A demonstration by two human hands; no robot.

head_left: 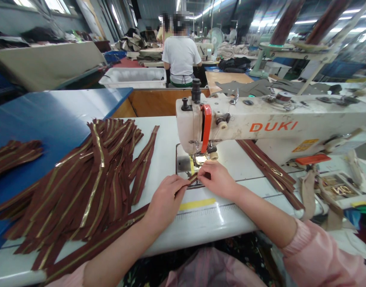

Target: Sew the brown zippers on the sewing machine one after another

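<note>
Pinching a brown zipper (pixel 193 178), left hand (pixel 167 196) and right hand (pixel 218 180) sit by the sewing machine (pixel 242 123), near the table's (pixel 165 155) front edge.

That zipper (pixel 194 178), brown tape with gold-coloured teeth, slants up to the right by the machine (pixel 272 123), pinched between left hand (pixel 167 196) and right hand (pixel 218 179); I see only a short stretch.
</note>
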